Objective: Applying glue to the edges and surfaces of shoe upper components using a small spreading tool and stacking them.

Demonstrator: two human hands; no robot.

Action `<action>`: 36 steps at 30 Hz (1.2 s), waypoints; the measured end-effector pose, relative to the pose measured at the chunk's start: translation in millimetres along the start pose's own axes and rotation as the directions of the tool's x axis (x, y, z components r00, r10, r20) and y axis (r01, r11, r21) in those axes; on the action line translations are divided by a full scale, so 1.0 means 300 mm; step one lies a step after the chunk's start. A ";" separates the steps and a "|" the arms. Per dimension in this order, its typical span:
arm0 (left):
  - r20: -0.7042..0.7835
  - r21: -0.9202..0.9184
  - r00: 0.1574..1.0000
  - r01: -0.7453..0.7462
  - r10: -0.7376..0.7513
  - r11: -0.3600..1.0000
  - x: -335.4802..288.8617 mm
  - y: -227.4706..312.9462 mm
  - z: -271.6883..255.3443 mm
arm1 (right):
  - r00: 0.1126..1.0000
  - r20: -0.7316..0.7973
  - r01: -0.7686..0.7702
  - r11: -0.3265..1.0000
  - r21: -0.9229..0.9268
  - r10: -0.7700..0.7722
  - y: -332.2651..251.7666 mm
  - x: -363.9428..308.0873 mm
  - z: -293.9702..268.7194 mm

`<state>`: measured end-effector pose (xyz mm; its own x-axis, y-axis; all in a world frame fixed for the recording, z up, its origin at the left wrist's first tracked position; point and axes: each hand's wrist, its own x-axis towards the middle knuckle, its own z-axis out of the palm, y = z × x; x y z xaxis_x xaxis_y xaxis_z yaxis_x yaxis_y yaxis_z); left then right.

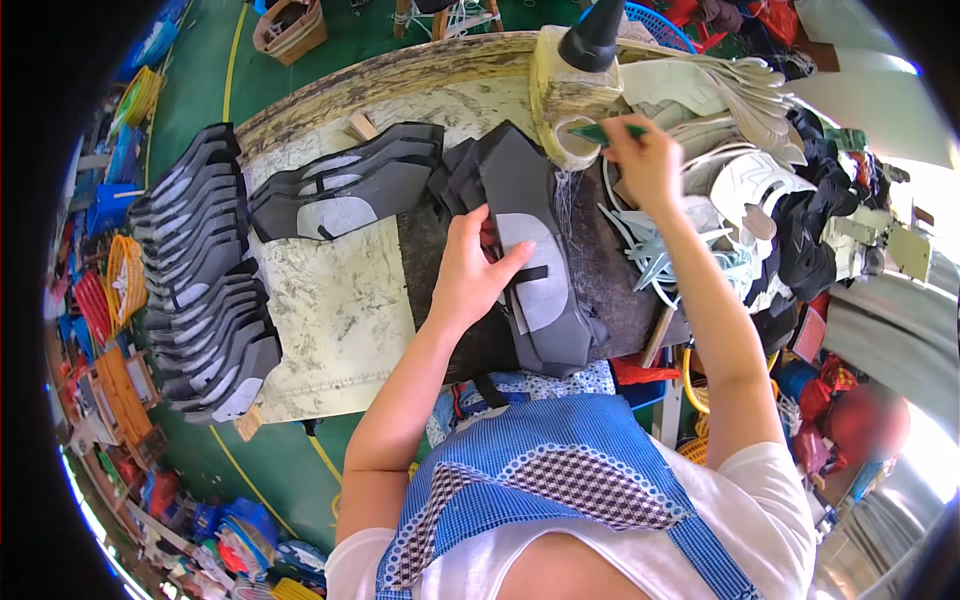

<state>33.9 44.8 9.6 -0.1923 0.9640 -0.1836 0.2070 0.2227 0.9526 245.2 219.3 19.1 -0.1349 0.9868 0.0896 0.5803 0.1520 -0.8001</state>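
My left hand (pixel 474 262) grips a small stack of dark grey shoe-upper pieces (pixel 545 268), thumb on top and fingers behind the edge. The top piece carries a light grey oval patch with a short black strip. In my right hand (pixel 645 165) is a green-handled brush (pixel 597 133); its tip reaches into the round mouth of a yellowed glue container (pixel 570 95) and cannot be seen. Glue strands hang below that mouth. Left of my left hand, more upper pieces (pixel 350 185) overlap on the table. Long rows of the same pieces (pixel 205 290) fan out along the left edge.
The worktable (pixel 345 335) has a worn pale top with a dark section under my hands. A black cone (pixel 592 38) rises from the glue container. Piled at the right are pale cut pieces (pixel 735 100) and light blue strips (pixel 700 262). A basket (pixel 290 30) stands beyond the far edge.
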 end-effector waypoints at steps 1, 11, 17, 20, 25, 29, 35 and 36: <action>0.011 0.014 1.000 0.000 0.000 1.000 0.002 -0.010 -0.005 | 0.992 0.034 0.126 0.981 -0.147 -0.122 0.014 -0.001 0.037; 0.100 -0.259 0.964 0.265 -0.247 0.929 -0.009 -0.070 -0.040 | 0.729 0.623 -0.574 0.749 0.331 0.283 -0.069 -0.144 -0.081; 0.087 -0.118 0.992 0.105 -0.095 0.988 0.009 -0.075 -0.026 | 0.989 0.148 -0.031 0.961 0.273 -0.010 -0.119 -0.048 0.126; 0.153 -0.149 0.967 0.229 -0.206 0.962 0.004 -0.075 -0.053 | 0.983 0.180 -0.012 0.956 0.293 -0.043 -0.117 -0.170 0.084; 0.134 -0.151 0.986 0.118 -0.098 0.981 -0.010 -0.070 -0.061 | 0.908 0.418 -0.110 0.980 0.166 0.032 -0.046 -0.593 -0.136; 0.121 -0.346 0.990 -0.023 0.069 0.938 -0.046 0.040 -0.042 | 0.917 0.317 -0.342 0.888 0.307 0.243 -0.035 -0.594 -0.206; 0.187 -0.454 0.981 0.133 -0.052 0.881 -0.049 0.081 -0.008 | 0.863 0.443 -0.331 0.934 0.135 0.241 0.054 -0.690 -0.171; 0.181 -0.459 0.979 0.168 -0.094 0.872 -0.050 0.079 -0.009 | 0.878 0.411 -0.343 0.922 0.182 0.245 0.079 -0.684 -0.189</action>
<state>39.0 35.1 35.6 -0.0344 0.9492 -0.3126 -0.2921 0.2896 0.9115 332.3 23.5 15.3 -0.3066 0.8805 -0.3615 0.4347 -0.2083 -0.8761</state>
